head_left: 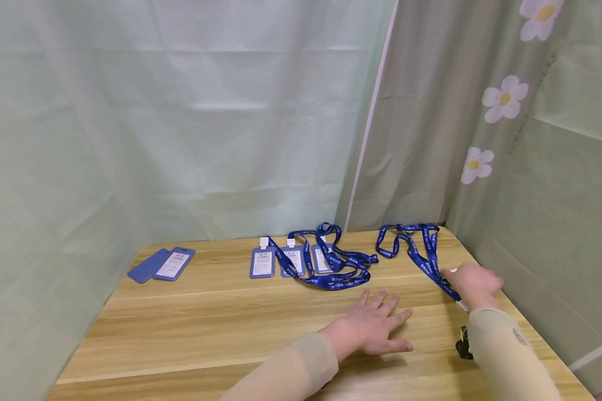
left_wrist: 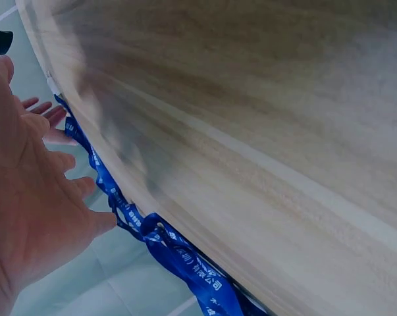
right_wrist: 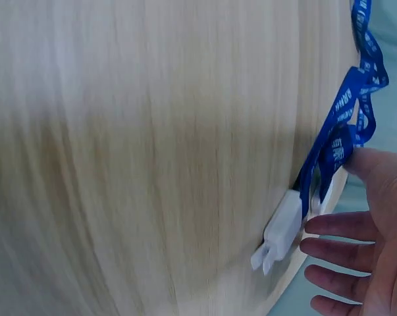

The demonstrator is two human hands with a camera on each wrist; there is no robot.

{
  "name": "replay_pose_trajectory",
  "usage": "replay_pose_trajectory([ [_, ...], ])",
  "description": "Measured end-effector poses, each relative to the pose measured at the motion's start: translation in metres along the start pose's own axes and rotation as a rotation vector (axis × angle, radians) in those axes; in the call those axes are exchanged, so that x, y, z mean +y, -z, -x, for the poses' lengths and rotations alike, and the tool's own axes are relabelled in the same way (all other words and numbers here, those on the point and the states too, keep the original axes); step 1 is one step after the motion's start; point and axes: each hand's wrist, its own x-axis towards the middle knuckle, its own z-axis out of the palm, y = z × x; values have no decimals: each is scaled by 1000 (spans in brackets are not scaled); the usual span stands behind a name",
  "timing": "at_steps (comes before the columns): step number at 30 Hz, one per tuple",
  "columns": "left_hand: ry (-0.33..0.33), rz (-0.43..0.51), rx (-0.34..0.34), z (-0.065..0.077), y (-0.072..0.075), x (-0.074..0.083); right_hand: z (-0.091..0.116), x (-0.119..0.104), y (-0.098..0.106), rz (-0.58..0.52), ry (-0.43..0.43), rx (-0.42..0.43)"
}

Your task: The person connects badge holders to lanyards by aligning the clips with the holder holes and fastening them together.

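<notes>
My left hand [head_left: 373,324] is spread over the table with straight fingers and holds nothing. In the left wrist view, that hand [left_wrist: 47,191] overlaps part of a blue printed lanyard [left_wrist: 178,257]. At the right side, my right hand [head_left: 474,281] is at the lower end of a separate blue lanyard [head_left: 426,262]. In the right wrist view, the right thumb [right_wrist: 369,164] is right at the strap [right_wrist: 336,141], while the straight fingers [right_wrist: 343,253] lie beside its white plastic clip [right_wrist: 284,224]. No badge shows on this clip.
Three blue card holders, one being the leftmost [head_left: 262,263], lie in a row at the back with tangled lanyards [head_left: 331,281] over them. Two loose card holders [head_left: 174,264] overlap at the far left. Curtains [head_left: 251,111] enclose the wooden table [head_left: 190,328].
</notes>
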Motion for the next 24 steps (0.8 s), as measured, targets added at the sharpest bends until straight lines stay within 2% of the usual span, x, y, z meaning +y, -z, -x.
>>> replay_pose_trajectory([
  [6,3,1,-5,2,-1,1,0,-8,-2,5,35,42],
  [17,7,37,-1,4,-3,-4,-4,0,-6,-102,-8,71],
  [20,9,52,2,5,-3,-7,-3,5,-6,-168,-12,91],
  [24,20,72,4,7,-2,-14,1,6,1,-314,11,124],
])
